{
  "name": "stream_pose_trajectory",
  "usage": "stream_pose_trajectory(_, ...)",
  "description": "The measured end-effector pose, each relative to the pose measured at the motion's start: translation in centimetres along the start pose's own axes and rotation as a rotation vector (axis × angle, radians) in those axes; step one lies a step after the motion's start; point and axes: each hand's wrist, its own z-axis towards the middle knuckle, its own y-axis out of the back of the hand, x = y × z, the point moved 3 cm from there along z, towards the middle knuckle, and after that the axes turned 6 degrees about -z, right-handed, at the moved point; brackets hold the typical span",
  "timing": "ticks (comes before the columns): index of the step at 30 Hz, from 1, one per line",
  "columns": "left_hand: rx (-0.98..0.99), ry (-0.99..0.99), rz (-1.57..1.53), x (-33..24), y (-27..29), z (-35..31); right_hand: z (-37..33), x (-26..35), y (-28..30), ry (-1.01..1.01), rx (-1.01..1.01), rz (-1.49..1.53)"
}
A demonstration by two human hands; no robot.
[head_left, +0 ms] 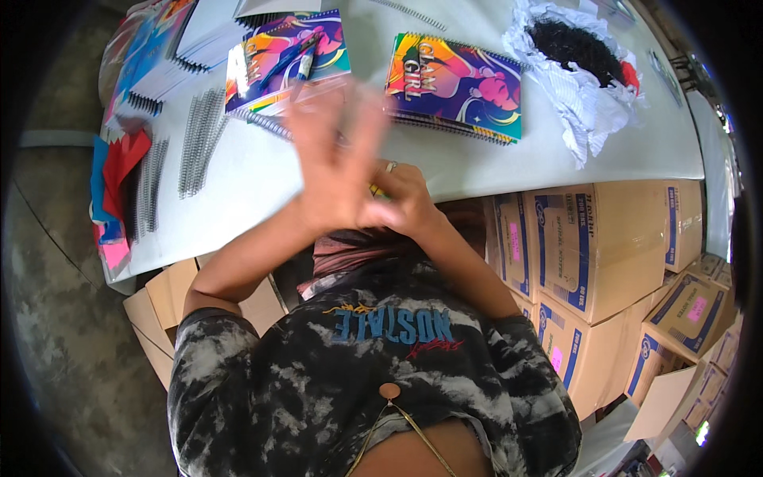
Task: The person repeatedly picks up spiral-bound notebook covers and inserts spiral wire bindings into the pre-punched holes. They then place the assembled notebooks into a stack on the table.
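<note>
My left hand (334,159) is raised in front of the table's near edge, smeared by motion, with its fingers stretched and apart. It partly covers a stack of spiral notebooks with a colourful cover (330,48), on which pens (304,63) lie. Just right of it, my right hand (407,193), with a ring on one finger, is curled closed. A small yellow-green bit (378,191) shows by its fingers; what it belongs to is hidden. Beyond the right hand lies another stack of spiral notebooks (461,87).
Loose metal spiral coils (199,143) lie on the white table (254,215) at left, near red and blue cloth scraps (119,187). More notebooks (163,71) stand far left. A white crumpled wrap (568,103) holds black stringy material (576,52). Cardboard boxes (604,246) are stacked at right.
</note>
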Motion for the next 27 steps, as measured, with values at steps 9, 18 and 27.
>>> stream_pose_trajectory(9,0.076,0.294,-0.459,-5.7,4.4,2.7,3.7,5.1,4.7,0.247,-0.235,-0.095)
stream_pose_trajectory(18,-0.231,1.096,-1.329,0.8,0.5,2.1,4.4,1.1,8.4,-0.666,0.186,0.068)
stream_pose_trajectory(27,-0.095,1.014,-1.341,2.3,0.2,2.1,3.7,1.1,6.8,-0.683,-0.156,0.394)
